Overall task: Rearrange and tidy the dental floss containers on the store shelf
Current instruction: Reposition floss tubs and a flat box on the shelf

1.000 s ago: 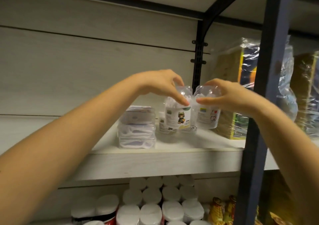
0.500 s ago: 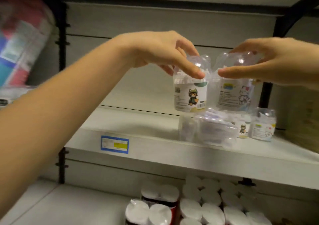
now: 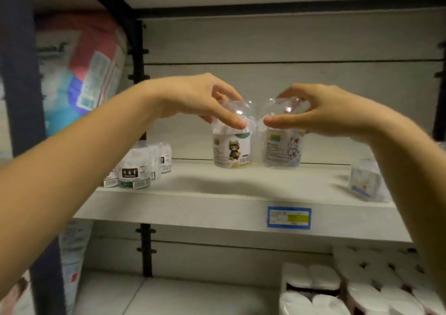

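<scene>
On the pale shelf [image 3: 217, 201], rear centre: two clear plastic floss containers with domed lids, side by side.
- Cat-label container [image 3: 231, 150]: hangs below the left hand [image 3: 198, 102], which pinches its dome from above.
- Cartoon-label container [image 3: 282, 153]: right hand [image 3: 321, 111] grips its dome likewise.
- Left: cluster of black-labelled floss tubs [image 3: 140, 167].
- Right edge: one small clear tub [image 3: 366, 181], blurred.
- Shelf front: blue-bordered price tag [image 3: 289, 217].
- Below: wrapped white paper rolls [image 3: 337, 290].

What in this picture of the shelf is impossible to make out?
Head view only:
- Lids of the left floss container and right floss container: covered by the left hand and right hand.
- Whether those two rest on the shelf or hang just above: unclear.
- Print on the price tag: too small, blurred.
- Label of the far-right pack: blurred.
</scene>
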Motion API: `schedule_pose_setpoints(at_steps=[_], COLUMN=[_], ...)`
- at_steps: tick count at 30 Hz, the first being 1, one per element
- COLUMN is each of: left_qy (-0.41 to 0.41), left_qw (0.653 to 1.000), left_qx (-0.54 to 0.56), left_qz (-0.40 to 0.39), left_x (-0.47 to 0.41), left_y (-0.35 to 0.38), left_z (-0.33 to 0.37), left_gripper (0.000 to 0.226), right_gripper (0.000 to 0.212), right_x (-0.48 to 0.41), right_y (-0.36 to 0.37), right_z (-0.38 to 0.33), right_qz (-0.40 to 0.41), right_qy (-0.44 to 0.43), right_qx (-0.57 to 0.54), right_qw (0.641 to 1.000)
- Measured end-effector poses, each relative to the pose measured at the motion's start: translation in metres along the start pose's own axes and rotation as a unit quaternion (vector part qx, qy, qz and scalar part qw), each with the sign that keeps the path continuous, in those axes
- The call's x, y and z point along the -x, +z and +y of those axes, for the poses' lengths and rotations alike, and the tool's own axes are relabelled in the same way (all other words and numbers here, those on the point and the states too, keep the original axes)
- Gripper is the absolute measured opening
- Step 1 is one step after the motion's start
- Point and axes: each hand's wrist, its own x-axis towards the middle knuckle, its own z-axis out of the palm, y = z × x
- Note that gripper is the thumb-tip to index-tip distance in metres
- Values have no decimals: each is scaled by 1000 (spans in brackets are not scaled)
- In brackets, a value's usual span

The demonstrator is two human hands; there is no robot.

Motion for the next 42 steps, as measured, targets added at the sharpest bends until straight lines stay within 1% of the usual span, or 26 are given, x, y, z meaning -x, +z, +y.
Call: schedule_pose_setpoints(at_steps=[2, 5, 11, 14, 16, 18, 20, 21, 23, 28, 33, 38, 42], left_qy=[-17, -30, -40, -39, -37, -28, -12, -7, -7, -28, -49, -65, -68], left_qw=[1000, 1000, 998, 998, 998, 998, 997, 997, 995, 988, 986, 985, 986], left_qx=[-3, 0, -22, -14, -24, -46, -69, -79, -97, -149, -161, -160, -152], left_qz=[-1, -6, -39, -44, -50, -17, 17, 22, 24, 18, -5, -3, 0], left_x=[3, 6, 8, 11, 15, 20, 23, 22, 17, -14, -48, -70, -76], left_y=[0, 7, 24, 26, 23, 19, 16, 16, 17, 16, 20, 27, 31], left_z=[-23, -52, -86, -92, -93, -94, -95, -96, -97, -106, -118, -128, -133], left_gripper=[76, 72, 68, 71, 74, 71, 61, 56, 52, 51, 49, 50, 50], right_gripper=[70, 70, 69, 71, 78, 81, 67, 57, 49, 47, 47, 51, 53], right_x=[-10, -19, -24, -28, -26, -20, -18, -19, -26, -60, -95, -118, -122], right_y=[23, 55, 96, 103, 98, 89, 81, 79, 81, 102, 123, 135, 140], right_z=[-7, -13, -13, -13, -13, -12, -9, -8, -7, 1, 17, 31, 36], right_qz=[-8, -34, -48, -55, -78, -84, -78, -79, -81, -76, -75, -82, -82], right_qy=[4, 14, 14, 13, 3, -19, -42, -48, -49, -30, 10, 40, 50], right_qx=[-2, 1, 12, 31, 48, 44, 30, 30, 43, 55, 54, 48, 19], right_qw=[1000, 999, 999, 998, 996, 995, 996, 995, 995, 995, 996, 995, 995])
